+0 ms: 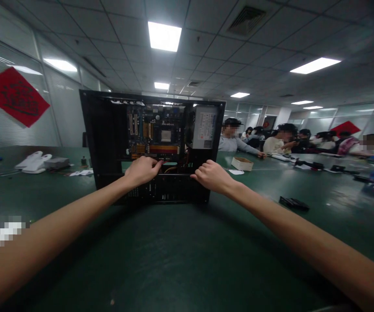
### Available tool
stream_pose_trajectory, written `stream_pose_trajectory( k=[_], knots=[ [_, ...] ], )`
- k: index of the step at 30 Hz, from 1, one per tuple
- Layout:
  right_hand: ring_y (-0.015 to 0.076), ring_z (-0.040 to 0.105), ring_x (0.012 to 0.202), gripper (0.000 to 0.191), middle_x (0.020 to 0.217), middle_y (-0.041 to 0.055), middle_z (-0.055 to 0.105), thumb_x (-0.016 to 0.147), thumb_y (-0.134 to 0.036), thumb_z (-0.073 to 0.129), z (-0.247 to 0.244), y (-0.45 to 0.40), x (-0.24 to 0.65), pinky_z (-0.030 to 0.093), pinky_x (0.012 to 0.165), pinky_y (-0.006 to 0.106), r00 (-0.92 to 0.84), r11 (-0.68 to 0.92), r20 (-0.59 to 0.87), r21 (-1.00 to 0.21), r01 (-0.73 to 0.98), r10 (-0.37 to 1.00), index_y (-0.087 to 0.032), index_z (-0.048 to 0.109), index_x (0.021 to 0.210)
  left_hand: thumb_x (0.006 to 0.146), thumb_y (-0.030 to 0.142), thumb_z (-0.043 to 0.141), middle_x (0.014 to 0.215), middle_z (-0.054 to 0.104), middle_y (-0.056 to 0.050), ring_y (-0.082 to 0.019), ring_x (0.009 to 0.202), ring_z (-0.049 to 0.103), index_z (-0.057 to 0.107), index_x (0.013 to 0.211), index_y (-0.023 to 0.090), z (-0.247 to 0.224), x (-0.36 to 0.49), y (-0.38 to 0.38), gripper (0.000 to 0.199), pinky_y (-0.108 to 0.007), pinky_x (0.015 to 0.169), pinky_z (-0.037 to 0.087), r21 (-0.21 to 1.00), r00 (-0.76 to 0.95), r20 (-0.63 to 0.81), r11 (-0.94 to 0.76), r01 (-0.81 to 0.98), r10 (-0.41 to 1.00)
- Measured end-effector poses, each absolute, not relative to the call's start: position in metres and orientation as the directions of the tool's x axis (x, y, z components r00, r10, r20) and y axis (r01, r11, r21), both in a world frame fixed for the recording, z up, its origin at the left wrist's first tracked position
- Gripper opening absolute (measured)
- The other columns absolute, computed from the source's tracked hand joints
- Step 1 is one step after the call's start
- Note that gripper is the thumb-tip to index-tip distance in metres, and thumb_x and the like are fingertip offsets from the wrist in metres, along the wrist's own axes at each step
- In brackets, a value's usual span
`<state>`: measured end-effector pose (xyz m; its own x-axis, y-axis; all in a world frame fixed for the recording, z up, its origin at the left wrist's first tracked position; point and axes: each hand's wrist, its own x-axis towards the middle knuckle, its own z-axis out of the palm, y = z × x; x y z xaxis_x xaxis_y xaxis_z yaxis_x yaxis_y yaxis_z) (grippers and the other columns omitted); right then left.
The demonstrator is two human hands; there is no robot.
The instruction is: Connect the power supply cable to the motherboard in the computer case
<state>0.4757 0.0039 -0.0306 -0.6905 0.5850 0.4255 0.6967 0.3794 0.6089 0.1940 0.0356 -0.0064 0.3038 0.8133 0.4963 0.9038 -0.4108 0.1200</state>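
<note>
A black computer case [91, 130] stands upright on the green table, its open side facing me. Inside it are a motherboard [156, 128] and, at the upper right, a silver power supply [204, 128]. My left hand [143, 170] reaches in at the motherboard's lower edge, fingers together; what its fingertips hold, if anything, is too small to name. My right hand [211, 174] is curled at the lower right of the case, by its horizontal bar; whatever it pinches is hidden. Thin yellow cables [170, 169] lie between the two hands.
On the green table [174, 255] are white gloves [34, 161] and a grey box [57, 163] at left. A small open box [242, 164] and a black part [293, 203] lie at right. Several people sit behind, one with a hand [261, 154] on the table.
</note>
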Motion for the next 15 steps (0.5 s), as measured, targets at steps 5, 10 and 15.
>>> stream_pose_trajectory(
  k=[5,10,15],
  knots=[
    [0.0235,0.069,0.076,0.042,0.081,0.0126,0.076,0.107,-0.037,0.052,-0.034,-0.007,0.462,0.031,0.074,0.036,-0.699,0.369,0.467,0.615,0.697,0.542,-0.01,0.073,0.083,0.099,0.061,0.037,0.073,0.074,-0.01,-0.025,0.07,0.066,0.077,0.071,0.021,-0.011,0.18,0.054,0.063,-0.033,0.06,0.034,0.214,0.236,0.565,-0.416,0.884,0.791],
    [0.0229,0.068,0.069,0.05,0.076,0.0127,0.074,0.107,-0.045,0.05,-0.033,-0.041,0.436,0.034,0.076,0.036,-0.702,0.37,0.471,0.616,0.695,0.534,-0.011,0.072,0.08,0.096,0.065,0.037,0.058,0.064,-0.007,-0.02,0.058,0.06,0.068,0.058,0.018,-0.011,0.166,0.08,0.067,-0.031,0.059,0.037,0.458,0.15,0.573,-0.467,0.756,0.806],
    [0.0204,0.065,0.062,0.063,0.073,0.0141,0.073,0.108,-0.053,0.041,-0.028,-0.081,0.393,0.041,0.075,0.037,-0.757,0.41,0.414,0.656,0.633,0.506,-0.009,0.073,0.076,0.089,0.069,0.045,0.047,0.053,-0.003,-0.014,0.046,0.045,0.064,0.058,0.016,-0.009,0.159,0.1,0.064,-0.028,0.049,0.031,0.631,0.056,0.539,-0.448,0.634,0.84]
  ],
)
